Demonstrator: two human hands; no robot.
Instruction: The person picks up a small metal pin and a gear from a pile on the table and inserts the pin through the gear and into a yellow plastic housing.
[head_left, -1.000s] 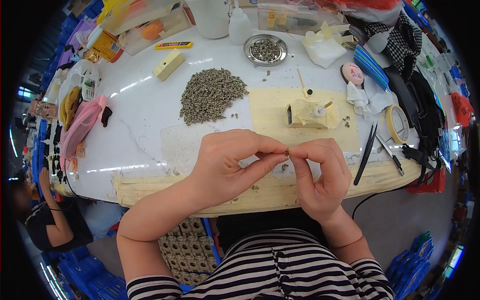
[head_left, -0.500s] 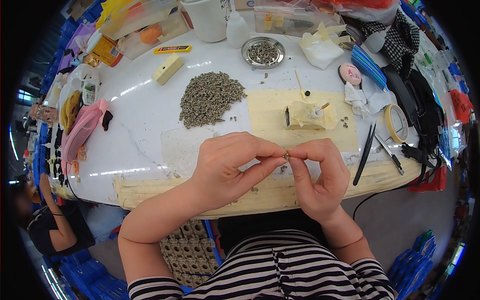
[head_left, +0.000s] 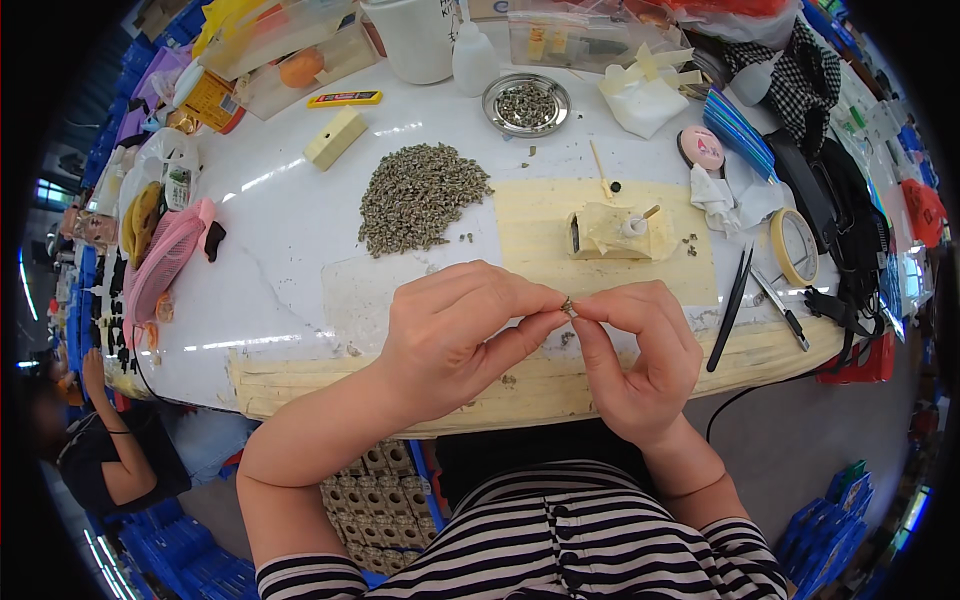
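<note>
Between the fingertips of both hands is a small metal part point(head_left: 568, 307), grey and brassy, too small to make out fully. My left hand point(head_left: 455, 335) pinches it from the left with thumb and forefinger. From the other side my right hand point(head_left: 640, 355) pinches the same piece, its other fingers curled. Both hands are above the table's near edge. Beyond them lies a large heap of similar small metal parts point(head_left: 415, 198). A tape-covered block point(head_left: 600, 232) with a small white nozzle-like cup and a stick stands on a yellowish sheet point(head_left: 530, 215).
A round metal dish point(head_left: 525, 105) holds more small parts. Black tweezers point(head_left: 730, 310), a craft knife point(head_left: 785, 315) and a tape roll point(head_left: 793, 247) lie at the right. At the left are a pink mesh pouch point(head_left: 165, 255) and a cream block point(head_left: 335, 139). Another person's arm point(head_left: 115, 430) shows far left.
The small part between my fingertips has tilted and shows more of itself. My fingers have shifted slightly around it; the things on the table have stayed put.
</note>
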